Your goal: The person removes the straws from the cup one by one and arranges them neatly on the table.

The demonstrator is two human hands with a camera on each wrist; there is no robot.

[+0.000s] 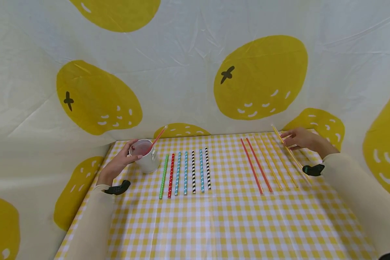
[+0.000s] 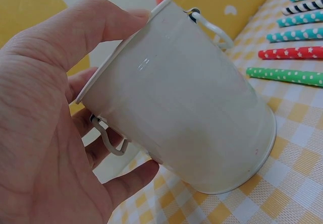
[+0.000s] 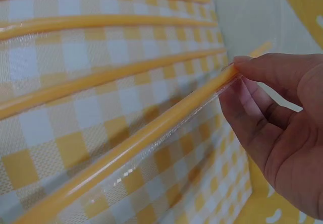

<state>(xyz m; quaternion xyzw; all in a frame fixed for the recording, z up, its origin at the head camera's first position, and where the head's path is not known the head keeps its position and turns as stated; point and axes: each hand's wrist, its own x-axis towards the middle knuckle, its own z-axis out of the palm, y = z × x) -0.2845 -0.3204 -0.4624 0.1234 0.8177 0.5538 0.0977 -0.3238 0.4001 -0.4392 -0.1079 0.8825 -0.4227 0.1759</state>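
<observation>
My left hand grips a small white metal bucket by its rim, at the back left of the table. In the left wrist view the thumb lies over the bucket's rim and the fingers reach round beside one small handle. A red straw leans out of the bucket's mouth. At the back right, my right hand pinches a yellow-orange straw in a clear wrapper between thumb and fingers. That straw slants above the cloth, its far end raised.
Beside the bucket lies a row of patterned straws: green dotted, red starred, several blue dotted and black-striped ones. Two plain red straws and several yellow-orange straws lie left of my right hand. A lemon-print curtain hangs behind the checked tablecloth.
</observation>
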